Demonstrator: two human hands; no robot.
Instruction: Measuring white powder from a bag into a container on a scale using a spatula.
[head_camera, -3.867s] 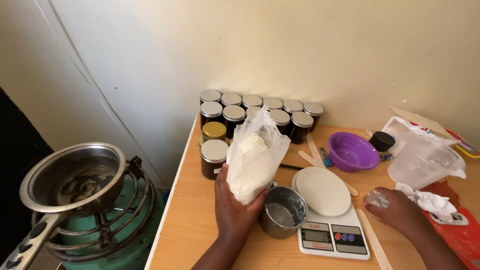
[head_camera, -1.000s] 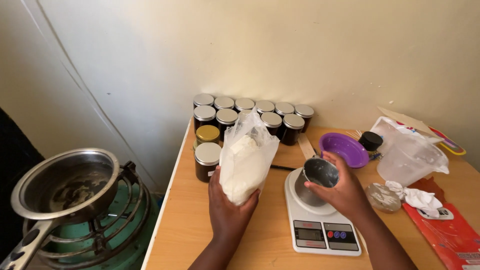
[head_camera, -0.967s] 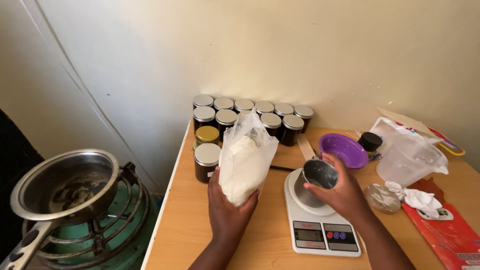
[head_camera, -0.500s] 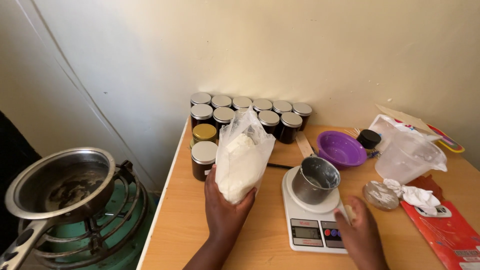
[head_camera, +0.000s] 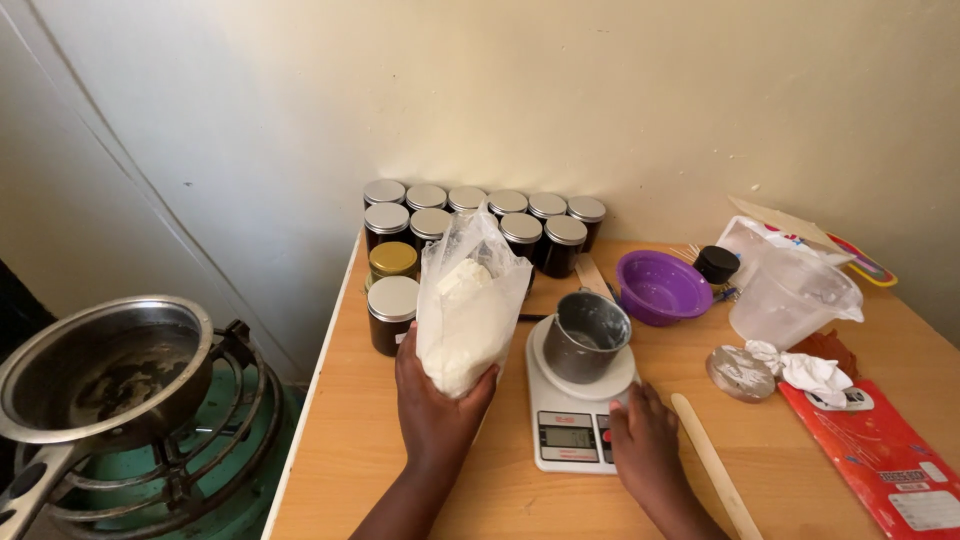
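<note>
My left hand grips a clear plastic bag of white powder and holds it upright above the wooden table. Just to its right a small metal cup stands on the round platform of a white digital kitchen scale. My right hand rests at the scale's lower right corner, its fingertips on the button area beside the display, holding nothing. A long wooden stick lies just right of that hand.
Several dark jars with silver lids line the wall, one with a gold lid. A purple bowl, clear measuring jug, crumpled tissue and red packet lie right. A metal pot sits on a green stove at left.
My right hand set the metal cup on the scale, let go and dropped to the scale's lower right corner. My left hand kept the bag upright.
</note>
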